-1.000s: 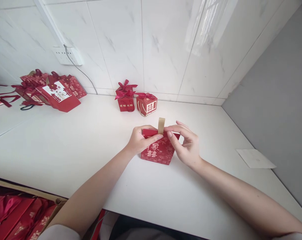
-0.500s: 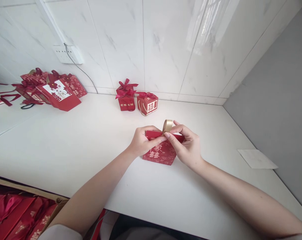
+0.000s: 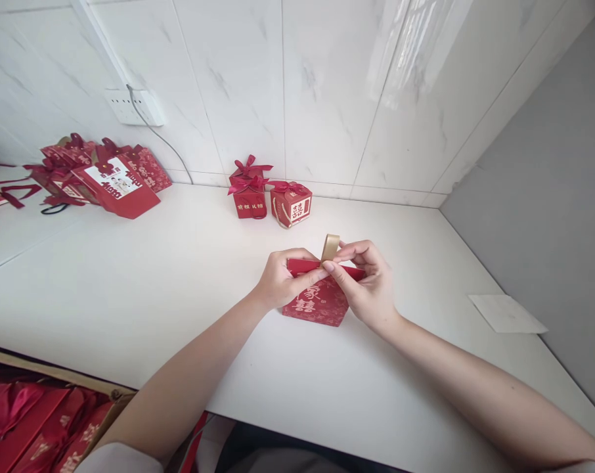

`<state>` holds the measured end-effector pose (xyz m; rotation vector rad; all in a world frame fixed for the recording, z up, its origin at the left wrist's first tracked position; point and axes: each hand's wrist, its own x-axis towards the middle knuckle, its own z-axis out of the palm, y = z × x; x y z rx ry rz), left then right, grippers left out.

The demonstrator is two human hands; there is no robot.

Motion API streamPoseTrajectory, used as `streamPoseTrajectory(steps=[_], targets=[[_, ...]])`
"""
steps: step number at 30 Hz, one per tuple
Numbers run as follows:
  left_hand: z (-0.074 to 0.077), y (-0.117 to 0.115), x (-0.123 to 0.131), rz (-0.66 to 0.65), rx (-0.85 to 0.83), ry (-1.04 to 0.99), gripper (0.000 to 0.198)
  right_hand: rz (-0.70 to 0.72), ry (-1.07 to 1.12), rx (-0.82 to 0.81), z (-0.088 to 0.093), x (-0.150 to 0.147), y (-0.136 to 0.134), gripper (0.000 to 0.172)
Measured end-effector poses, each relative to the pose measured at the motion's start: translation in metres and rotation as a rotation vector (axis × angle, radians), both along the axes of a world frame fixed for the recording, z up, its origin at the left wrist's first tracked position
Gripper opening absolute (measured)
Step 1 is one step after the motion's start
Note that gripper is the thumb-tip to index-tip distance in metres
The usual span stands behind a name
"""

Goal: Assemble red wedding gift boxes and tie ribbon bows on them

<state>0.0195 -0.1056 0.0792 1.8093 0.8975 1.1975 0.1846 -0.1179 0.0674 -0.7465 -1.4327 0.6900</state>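
Note:
A red gift box (image 3: 322, 303) with pale printed characters stands on the white table in front of me. My left hand (image 3: 288, 274) grips its upper left edge, the thumb across the front and the fingers behind. At the top of the box a gold ribbon loop (image 3: 330, 247) sticks up. My right hand (image 3: 366, 281) pinches at the base of that loop, thumb in front and index finger beside the ribbon. Parts of the box's top edge and the lower end of the ribbon are hidden by my fingers.
Two small red boxes with bows (image 3: 249, 194) and a red box with a rope handle (image 3: 291, 205) stand near the wall. Several red gift boxes (image 3: 130, 203) lie at the left. A carton (image 3: 103, 427) of red boxes is lower left. White paper (image 3: 507, 314) lies right.
The gold loop stands slightly taller and narrower than before. My right fingers have drawn in a little closer to it. My left hand stays nearly still on the box.

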Motion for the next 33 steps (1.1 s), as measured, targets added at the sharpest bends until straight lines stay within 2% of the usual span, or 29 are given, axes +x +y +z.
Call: streamPoseTrajectory(steps=[3,7,11,15,19,33], targets=[[-0.004,0.003,-0.001,0.035,-0.021,-0.015,0.021,0.047,0.079,-0.128,-0.009,0.0,0.002,0.021],[-0.011,0.008,-0.001,0.112,-0.071,-0.082,0.024,0.049,0.09,-0.24,-0.031,-0.005,0.003,0.021],[-0.019,0.013,-0.002,0.118,-0.08,-0.185,0.03,0.158,0.162,-0.336,-0.044,-0.011,0.002,0.028],[-0.026,0.015,-0.002,0.091,-0.131,-0.329,0.042,0.196,0.209,-0.359,-0.044,-0.011,0.003,0.028],[-0.027,0.014,-0.002,0.065,-0.187,-0.379,0.051,0.202,0.216,-0.359,-0.044,-0.011,0.003,0.029],[-0.027,0.016,-0.004,0.08,-0.155,-0.322,0.052,0.197,0.184,-0.377,-0.045,-0.009,0.005,0.034]])
